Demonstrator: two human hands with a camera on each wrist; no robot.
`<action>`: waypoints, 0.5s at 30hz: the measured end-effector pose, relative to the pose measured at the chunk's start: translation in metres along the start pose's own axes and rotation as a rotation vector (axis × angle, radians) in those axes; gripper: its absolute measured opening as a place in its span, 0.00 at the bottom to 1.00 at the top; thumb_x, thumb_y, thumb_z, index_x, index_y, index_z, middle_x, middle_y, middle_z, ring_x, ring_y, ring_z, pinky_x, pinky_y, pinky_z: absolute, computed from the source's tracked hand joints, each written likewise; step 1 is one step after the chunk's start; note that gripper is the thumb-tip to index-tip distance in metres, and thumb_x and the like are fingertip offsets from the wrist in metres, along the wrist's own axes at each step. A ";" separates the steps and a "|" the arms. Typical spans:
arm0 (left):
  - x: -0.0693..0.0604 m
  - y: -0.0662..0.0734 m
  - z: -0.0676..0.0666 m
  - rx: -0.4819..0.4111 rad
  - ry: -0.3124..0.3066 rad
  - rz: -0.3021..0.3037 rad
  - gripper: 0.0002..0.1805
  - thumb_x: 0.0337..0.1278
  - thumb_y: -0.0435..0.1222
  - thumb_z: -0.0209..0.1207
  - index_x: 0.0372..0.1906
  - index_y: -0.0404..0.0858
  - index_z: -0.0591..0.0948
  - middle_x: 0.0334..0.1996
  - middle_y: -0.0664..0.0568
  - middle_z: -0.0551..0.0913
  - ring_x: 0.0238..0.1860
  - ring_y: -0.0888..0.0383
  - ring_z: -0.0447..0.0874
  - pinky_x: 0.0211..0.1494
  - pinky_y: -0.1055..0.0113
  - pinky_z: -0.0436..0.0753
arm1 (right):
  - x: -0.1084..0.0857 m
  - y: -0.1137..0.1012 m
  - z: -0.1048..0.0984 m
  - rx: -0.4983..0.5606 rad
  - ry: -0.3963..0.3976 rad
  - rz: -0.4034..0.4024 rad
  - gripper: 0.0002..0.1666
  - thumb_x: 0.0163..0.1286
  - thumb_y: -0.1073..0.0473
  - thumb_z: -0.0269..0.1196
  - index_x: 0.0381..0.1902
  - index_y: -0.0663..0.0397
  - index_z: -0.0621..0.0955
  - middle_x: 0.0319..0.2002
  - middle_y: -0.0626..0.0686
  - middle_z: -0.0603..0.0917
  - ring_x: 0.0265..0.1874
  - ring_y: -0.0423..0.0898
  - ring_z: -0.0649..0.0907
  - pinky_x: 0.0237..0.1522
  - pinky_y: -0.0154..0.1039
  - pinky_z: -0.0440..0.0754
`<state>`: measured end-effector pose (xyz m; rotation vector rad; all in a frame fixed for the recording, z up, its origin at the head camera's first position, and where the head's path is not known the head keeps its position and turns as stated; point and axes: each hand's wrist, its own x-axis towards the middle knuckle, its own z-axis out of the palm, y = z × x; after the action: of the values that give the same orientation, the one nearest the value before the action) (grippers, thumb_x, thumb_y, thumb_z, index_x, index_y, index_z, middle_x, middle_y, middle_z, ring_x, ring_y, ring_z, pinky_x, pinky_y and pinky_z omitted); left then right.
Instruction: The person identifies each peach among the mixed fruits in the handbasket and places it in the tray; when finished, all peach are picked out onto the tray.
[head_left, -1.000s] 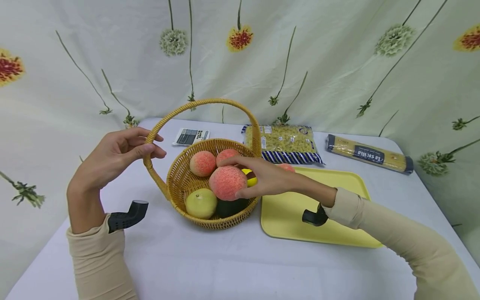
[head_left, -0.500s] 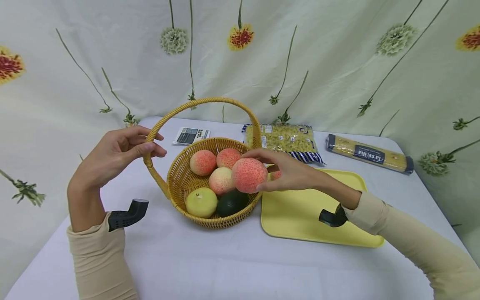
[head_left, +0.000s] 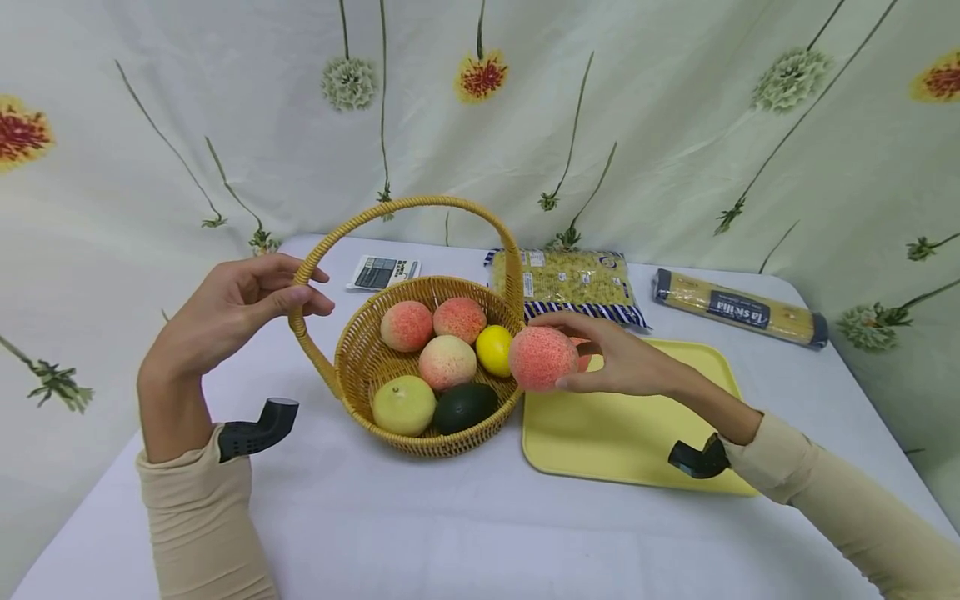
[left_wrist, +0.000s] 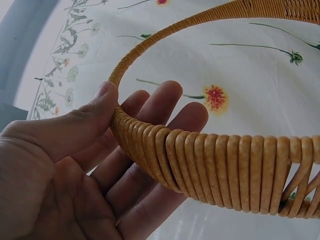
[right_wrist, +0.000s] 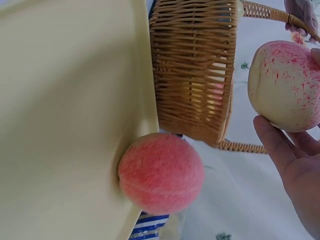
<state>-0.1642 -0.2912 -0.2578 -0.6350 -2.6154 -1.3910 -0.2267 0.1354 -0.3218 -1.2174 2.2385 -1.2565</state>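
Note:
A wicker basket holds several peach-like fruits, a yellow lemon, a pale green fruit and a dark green one. My left hand holds the left side of its tall handle between thumb and fingers. Just past the basket's right rim, my right hand grips a pink peach, raised over the yellow tray's left part. Another peach lies at the tray's far edge, mostly hidden behind the hand in the head view.
Behind the basket lie a small white packet and a bag of pasta with blue-striped ends. A long spaghetti pack lies at the back right, beyond the tray. A flowered cloth hangs behind the table.
My right hand has carried the peach rightward from above the basket to beyond its right rim, uncovering the lemon and the fruits beneath. My left hand has stayed on the handle.

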 end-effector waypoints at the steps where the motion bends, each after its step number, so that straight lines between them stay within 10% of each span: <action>1: 0.000 0.000 0.000 0.001 0.001 -0.002 0.10 0.67 0.30 0.54 0.50 0.32 0.77 0.35 0.46 0.88 0.40 0.59 0.86 0.50 0.75 0.74 | -0.003 0.002 -0.001 -0.002 0.011 0.007 0.37 0.60 0.61 0.67 0.67 0.46 0.68 0.62 0.50 0.73 0.55 0.48 0.78 0.53 0.48 0.79; 15: 0.000 0.000 0.001 0.003 0.009 -0.001 0.10 0.67 0.31 0.54 0.50 0.33 0.77 0.35 0.46 0.88 0.40 0.58 0.86 0.50 0.75 0.73 | -0.037 0.037 -0.025 0.018 0.174 0.090 0.39 0.61 0.66 0.66 0.69 0.54 0.64 0.64 0.53 0.69 0.61 0.49 0.74 0.54 0.40 0.78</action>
<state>-0.1643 -0.2906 -0.2581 -0.6255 -2.6114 -1.3868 -0.2397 0.1880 -0.3428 -1.0232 2.3684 -1.3920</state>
